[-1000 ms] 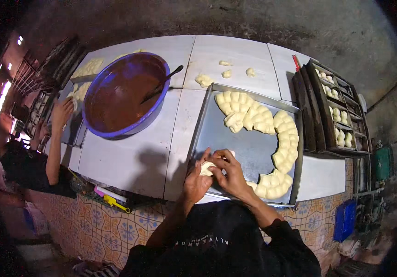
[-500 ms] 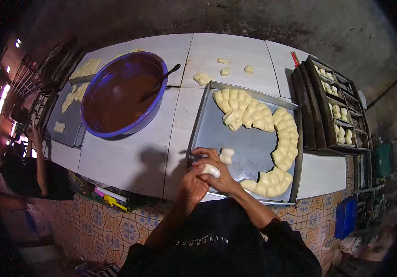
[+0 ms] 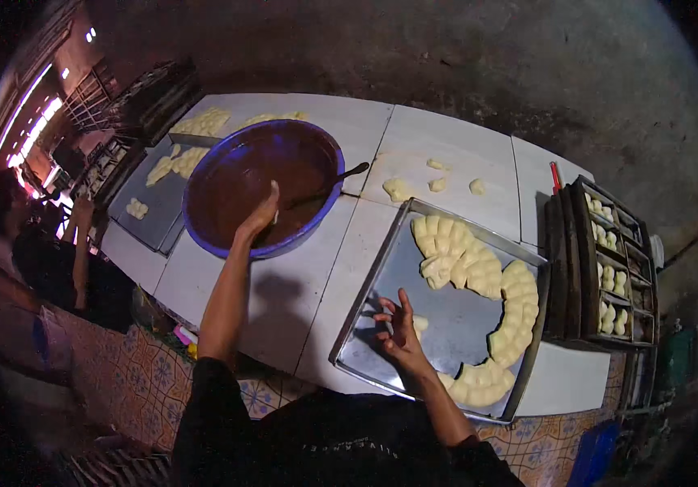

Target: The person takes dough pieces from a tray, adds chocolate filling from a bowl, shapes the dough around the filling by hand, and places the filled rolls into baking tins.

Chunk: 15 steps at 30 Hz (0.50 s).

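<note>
My left hand [image 3: 260, 216] reaches over a blue-purple bowl [image 3: 323, 221] of brown filling [image 3: 231, 183], thumb pointing up. A pale edge of a piece of dough [image 3: 276, 217] shows beside its fingers; most of it is hidden. Above the near left part of a metal tray [image 3: 381, 280], my right hand [image 3: 402, 331] has spread fingers and grips nothing visible. Right beside it lies a small pale dough piece [image 3: 420, 325], partly covered. A curved chain of joined dough pieces [image 3: 515, 312] runs along the tray's far and right sides.
A dark-handled utensil [image 3: 355, 171] leans in the bowl. Loose dough bits [image 3: 438, 185] lie behind the tray. Stacked dark moulds with dough [image 3: 609, 272] stand at right. Another tray [image 3: 142, 231] is at left, with another person [image 3: 61, 252] beyond it.
My hands, together around a dough piece before, have parted. The left has swung left over the bowl; the right stays above the tray with its fingers opened. The view has shifted.
</note>
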Each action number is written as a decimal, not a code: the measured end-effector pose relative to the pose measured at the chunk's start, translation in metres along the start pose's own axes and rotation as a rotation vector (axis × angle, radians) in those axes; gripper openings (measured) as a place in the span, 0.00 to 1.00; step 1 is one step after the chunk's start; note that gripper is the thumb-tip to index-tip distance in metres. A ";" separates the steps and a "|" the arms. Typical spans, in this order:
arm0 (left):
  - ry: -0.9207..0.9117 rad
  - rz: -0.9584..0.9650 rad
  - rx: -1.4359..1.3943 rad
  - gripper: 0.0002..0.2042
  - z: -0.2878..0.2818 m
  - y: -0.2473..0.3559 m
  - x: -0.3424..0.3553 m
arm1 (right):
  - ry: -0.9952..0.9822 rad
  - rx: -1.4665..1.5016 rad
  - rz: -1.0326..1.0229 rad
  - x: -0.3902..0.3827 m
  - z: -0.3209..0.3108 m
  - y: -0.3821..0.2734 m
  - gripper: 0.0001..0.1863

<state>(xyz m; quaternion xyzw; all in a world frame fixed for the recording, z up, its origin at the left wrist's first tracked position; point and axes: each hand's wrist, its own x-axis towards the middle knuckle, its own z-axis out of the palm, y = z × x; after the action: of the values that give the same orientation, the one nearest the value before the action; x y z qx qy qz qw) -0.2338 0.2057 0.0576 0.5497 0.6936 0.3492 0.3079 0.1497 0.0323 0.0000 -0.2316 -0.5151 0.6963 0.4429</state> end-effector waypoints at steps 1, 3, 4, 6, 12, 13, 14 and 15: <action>-0.266 -0.094 -0.062 0.47 0.008 0.007 0.007 | 0.005 0.000 -0.008 -0.001 -0.009 0.005 0.56; 0.008 0.009 0.145 0.50 0.033 0.027 0.005 | 0.045 -0.023 -0.022 -0.002 -0.023 0.015 0.52; -0.214 -0.160 0.005 0.50 0.025 0.021 0.006 | 0.041 -0.037 -0.006 -0.005 -0.018 0.013 0.51; -0.433 -0.337 -0.129 0.53 0.014 0.006 0.009 | 0.047 -0.005 -0.022 0.004 -0.013 0.013 0.50; -0.162 -0.070 -0.357 0.52 0.026 0.064 -0.025 | 0.184 0.087 0.044 0.012 -0.012 0.004 0.38; -0.163 -0.056 -0.400 0.54 0.021 0.065 -0.027 | 0.203 0.109 0.068 0.013 -0.011 0.003 0.35; -0.167 -0.052 -0.402 0.54 0.023 0.080 -0.034 | 0.208 0.106 0.065 0.015 -0.015 0.007 0.35; -0.350 -0.063 -0.665 0.55 0.031 0.094 -0.048 | 0.213 0.272 0.114 0.016 -0.021 0.014 0.33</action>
<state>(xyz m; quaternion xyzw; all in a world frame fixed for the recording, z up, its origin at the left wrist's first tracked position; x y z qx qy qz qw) -0.1478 0.1775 0.1195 0.4494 0.4958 0.4465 0.5940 0.1531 0.0554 -0.0185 -0.2709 -0.3525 0.7551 0.4818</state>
